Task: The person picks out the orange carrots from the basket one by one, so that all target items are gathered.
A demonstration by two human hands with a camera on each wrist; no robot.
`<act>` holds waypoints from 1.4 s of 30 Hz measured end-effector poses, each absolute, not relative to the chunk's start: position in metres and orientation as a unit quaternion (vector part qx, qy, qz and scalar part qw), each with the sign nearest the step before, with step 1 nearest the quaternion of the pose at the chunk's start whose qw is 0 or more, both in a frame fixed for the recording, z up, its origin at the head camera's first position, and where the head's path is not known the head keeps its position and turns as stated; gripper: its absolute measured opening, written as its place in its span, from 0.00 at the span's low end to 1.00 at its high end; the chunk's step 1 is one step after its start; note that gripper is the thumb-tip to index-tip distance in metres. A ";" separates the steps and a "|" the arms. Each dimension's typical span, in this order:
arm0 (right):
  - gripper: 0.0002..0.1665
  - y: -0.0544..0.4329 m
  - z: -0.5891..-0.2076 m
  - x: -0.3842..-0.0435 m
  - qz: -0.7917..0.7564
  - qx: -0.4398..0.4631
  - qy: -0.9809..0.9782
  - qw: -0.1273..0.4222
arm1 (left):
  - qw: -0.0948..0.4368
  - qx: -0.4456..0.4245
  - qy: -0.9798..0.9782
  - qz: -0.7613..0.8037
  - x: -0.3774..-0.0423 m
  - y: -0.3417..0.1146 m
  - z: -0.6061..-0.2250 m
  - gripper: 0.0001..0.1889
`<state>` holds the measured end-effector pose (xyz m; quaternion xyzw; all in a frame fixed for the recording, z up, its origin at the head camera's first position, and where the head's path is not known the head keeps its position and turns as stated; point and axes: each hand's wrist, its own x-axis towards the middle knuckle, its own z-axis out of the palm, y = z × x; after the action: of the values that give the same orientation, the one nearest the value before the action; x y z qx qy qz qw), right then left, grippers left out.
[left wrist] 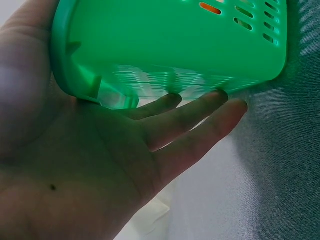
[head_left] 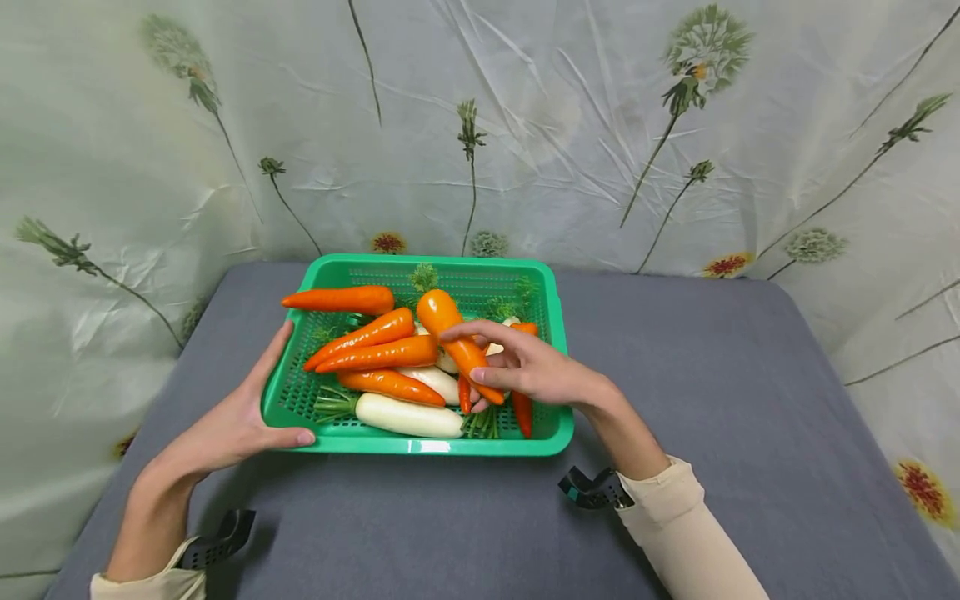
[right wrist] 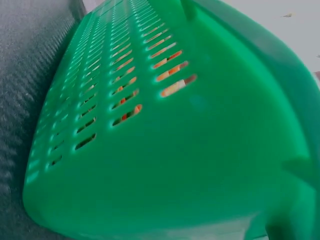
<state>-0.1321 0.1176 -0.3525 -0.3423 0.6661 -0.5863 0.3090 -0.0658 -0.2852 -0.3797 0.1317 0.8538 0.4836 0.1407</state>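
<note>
My right hand pinches an orange carrot between thumb and fingers, above the right half of a green plastic basket. The carrot slants, leafy end up and back, tip toward the front. My left hand spans the basket's front left corner, thumb along the front rim. In the left wrist view, that hand's straight fingers lie along the outer wall. Several more carrots lie in the basket, one across its left rim. A white radish lies at the front; other white radishes are partly hidden beneath.
The basket stands on a grey cloth-covered table. Behind it hangs a pale curtain printed with flowers. Red pointed vegetables show at the basket's right. The right wrist view shows mostly the slotted outer basket wall.
</note>
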 end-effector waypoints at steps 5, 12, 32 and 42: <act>0.30 0.117 -0.352 -0.135 -0.579 -0.351 0.709 0.200 | 0.137 0.125 0.859 0.477 -0.061 -0.291 -0.379 0.73; 0.31 0.128 -0.348 -0.134 -0.584 -0.316 0.738 0.118 | 0.143 0.131 0.850 0.490 -0.061 -0.291 -0.379 0.73; 0.34 0.175 -0.355 -0.142 -0.610 -0.258 0.748 0.042 | 0.134 0.117 0.866 0.467 -0.067 -0.287 -0.377 0.72; 0.33 0.194 -0.363 -0.142 -0.606 -0.235 0.760 0.016 | 0.135 0.122 0.867 0.463 -0.072 -0.285 -0.376 0.71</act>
<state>-0.1418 0.1939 -0.3625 -0.2352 0.7598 -0.6059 0.0162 -0.0716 -0.2851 -0.3762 0.1220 0.8674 0.4632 0.1352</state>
